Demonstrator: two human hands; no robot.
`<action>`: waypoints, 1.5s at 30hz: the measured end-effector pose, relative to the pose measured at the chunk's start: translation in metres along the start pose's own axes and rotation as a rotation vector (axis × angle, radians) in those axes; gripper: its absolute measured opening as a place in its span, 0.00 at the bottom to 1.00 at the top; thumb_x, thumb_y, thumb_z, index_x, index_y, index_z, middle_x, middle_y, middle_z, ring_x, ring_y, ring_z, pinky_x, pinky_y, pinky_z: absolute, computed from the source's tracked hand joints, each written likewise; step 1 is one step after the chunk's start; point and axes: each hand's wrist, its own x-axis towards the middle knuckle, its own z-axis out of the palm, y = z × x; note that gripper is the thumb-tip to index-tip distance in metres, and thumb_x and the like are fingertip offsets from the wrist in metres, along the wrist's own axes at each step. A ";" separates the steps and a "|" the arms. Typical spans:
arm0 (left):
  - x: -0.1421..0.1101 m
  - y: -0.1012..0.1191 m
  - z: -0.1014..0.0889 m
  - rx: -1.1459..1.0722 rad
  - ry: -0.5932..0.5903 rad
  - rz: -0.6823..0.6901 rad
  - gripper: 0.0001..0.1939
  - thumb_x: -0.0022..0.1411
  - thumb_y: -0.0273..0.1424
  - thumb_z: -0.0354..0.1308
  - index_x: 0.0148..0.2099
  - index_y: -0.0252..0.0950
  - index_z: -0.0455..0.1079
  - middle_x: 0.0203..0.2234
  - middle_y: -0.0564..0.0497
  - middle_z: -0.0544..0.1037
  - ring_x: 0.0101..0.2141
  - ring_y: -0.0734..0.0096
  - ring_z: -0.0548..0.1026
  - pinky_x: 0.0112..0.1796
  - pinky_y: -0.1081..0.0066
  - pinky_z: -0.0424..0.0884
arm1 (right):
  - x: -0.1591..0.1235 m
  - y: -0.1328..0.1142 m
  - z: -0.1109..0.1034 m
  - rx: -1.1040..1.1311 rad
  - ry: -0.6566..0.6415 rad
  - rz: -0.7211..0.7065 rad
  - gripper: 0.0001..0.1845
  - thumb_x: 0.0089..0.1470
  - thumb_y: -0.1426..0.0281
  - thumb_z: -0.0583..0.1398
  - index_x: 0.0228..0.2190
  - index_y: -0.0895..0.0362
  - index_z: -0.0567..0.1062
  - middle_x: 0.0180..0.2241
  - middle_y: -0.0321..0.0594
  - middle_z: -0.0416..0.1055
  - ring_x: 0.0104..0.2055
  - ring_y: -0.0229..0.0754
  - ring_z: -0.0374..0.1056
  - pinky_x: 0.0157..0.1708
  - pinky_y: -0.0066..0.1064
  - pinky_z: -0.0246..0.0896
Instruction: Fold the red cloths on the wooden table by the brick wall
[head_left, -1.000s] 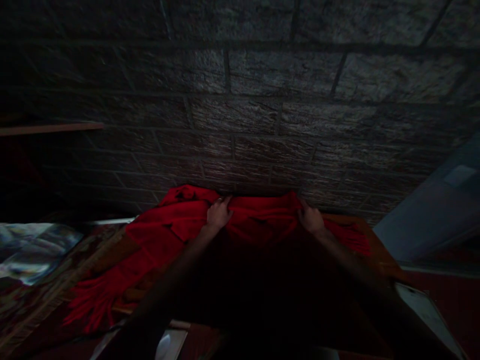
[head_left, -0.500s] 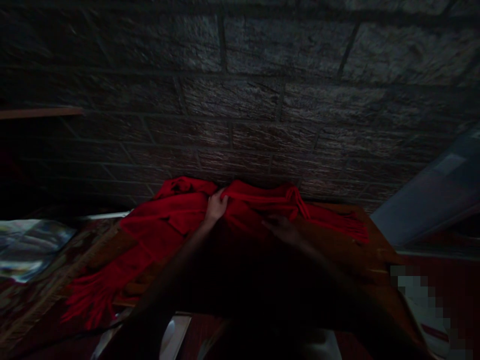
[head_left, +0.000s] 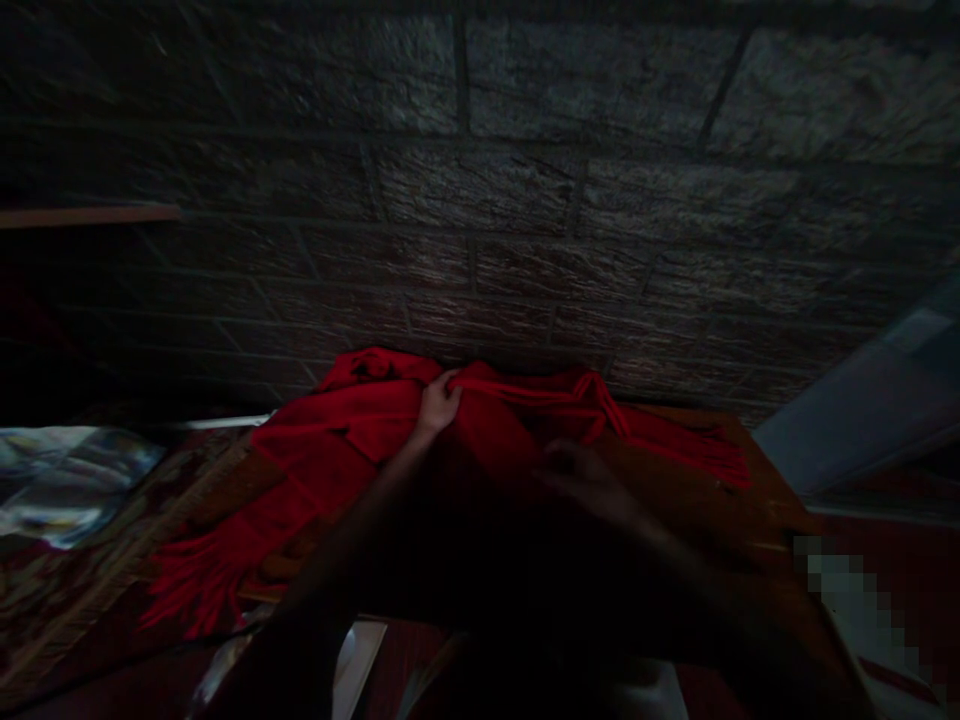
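Note:
A red scarf (head_left: 322,460) with fringed ends lies crumpled across a wooden table (head_left: 720,540). Its left fringe hangs over the table's front left edge; the other fringe rests near the right end. My left hand (head_left: 441,402) is closed on a fold at the middle of the scarf. Lower and to the right, my right hand (head_left: 585,480) is in deep shadow over the near part of the cloth, its fingers bent. Whether those fingers pinch any fabric is too dark to make out. Shadow also hides the cloth between my forearms.
A rough block wall (head_left: 517,200) rises right behind the table. At the right leans a grey-blue panel (head_left: 862,390). To the left, a shiny plastic-looking package (head_left: 75,480) lies on a patterned, fringed rug (head_left: 180,490). A thin wooden shelf edge (head_left: 90,215) juts out at upper left.
My right hand has shifted slightly down and right, its fingers more curled. My left hand keeps its hold on the scarf. The whole view has moved a little.

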 end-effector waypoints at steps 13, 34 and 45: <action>-0.010 -0.007 -0.002 0.155 0.000 0.054 0.23 0.59 0.30 0.51 0.57 0.33 0.70 0.51 0.45 0.78 0.50 0.60 0.76 0.55 0.63 0.69 | 0.025 0.017 -0.072 -0.443 0.309 -0.241 0.24 0.53 0.64 0.61 0.51 0.56 0.70 0.44 0.45 0.74 0.45 0.46 0.71 0.44 0.38 0.67; -0.004 -0.004 -0.019 0.489 -0.247 -0.006 0.24 0.64 0.37 0.44 0.54 0.32 0.71 0.49 0.38 0.78 0.52 0.54 0.75 0.54 0.62 0.68 | 0.053 0.043 -0.142 -1.045 0.551 -0.026 0.22 0.63 0.68 0.50 0.56 0.59 0.70 0.43 0.49 0.78 0.42 0.48 0.75 0.41 0.31 0.64; 0.048 0.141 0.077 0.044 -0.779 0.303 0.25 0.63 0.48 0.51 0.53 0.38 0.74 0.52 0.47 0.77 0.52 0.61 0.74 0.54 0.70 0.65 | 0.028 0.040 -0.136 -0.807 0.667 -0.211 0.23 0.64 0.63 0.48 0.54 0.56 0.71 0.45 0.46 0.78 0.43 0.50 0.75 0.46 0.36 0.64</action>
